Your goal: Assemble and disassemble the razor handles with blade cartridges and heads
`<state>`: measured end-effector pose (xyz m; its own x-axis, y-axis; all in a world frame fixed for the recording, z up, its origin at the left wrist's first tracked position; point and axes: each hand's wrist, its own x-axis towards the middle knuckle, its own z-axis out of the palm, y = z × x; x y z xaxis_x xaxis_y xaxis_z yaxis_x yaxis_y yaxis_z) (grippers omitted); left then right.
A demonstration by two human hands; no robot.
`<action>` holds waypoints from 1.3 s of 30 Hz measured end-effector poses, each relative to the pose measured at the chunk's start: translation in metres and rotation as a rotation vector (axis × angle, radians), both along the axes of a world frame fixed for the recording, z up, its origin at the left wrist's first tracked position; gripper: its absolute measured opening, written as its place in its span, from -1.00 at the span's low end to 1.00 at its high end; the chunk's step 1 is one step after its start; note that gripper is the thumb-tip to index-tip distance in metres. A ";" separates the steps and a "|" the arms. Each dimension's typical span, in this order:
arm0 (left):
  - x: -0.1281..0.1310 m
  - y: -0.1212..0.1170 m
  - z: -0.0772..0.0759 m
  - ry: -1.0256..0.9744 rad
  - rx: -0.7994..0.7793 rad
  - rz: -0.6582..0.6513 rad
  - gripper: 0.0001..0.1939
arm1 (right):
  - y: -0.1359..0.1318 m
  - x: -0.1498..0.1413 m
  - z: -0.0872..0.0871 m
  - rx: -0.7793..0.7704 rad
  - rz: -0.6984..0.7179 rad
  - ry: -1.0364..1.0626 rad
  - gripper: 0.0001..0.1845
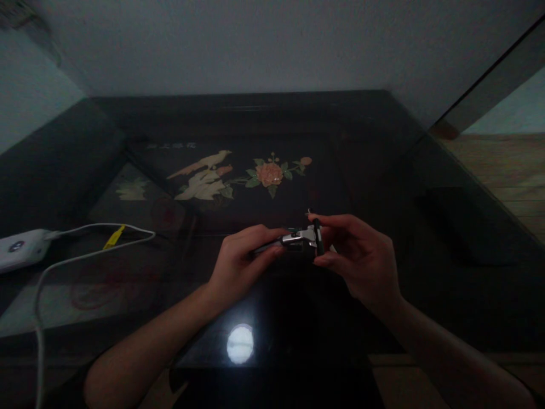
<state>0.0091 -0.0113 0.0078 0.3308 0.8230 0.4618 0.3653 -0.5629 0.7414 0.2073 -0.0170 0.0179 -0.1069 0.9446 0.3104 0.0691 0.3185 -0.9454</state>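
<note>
A razor (293, 238) with a silver and black handle is held up over the glossy dark table. My left hand (242, 253) is closed around the handle, thumb below and fingers above. At the other end is the wide razor head (318, 236), seen edge-on. The thumb and index finger of my right hand (368, 255) pinch this head at its lower and upper ends. A small pale bit shows behind the head, between the right fingers; I cannot make out what it is.
A white box-like device (25, 250) at the left has a white cable (85, 258) with a yellow tag (113, 237). On the dark tabletop (264, 116) is a bird-and-flower picture (268, 173). A dark flat object (464, 227) lies at the right. The wall stands behind.
</note>
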 end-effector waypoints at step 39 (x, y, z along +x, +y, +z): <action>0.000 -0.003 0.000 -0.010 0.031 -0.029 -0.84 | 0.000 0.001 -0.002 0.053 0.147 0.061 -0.58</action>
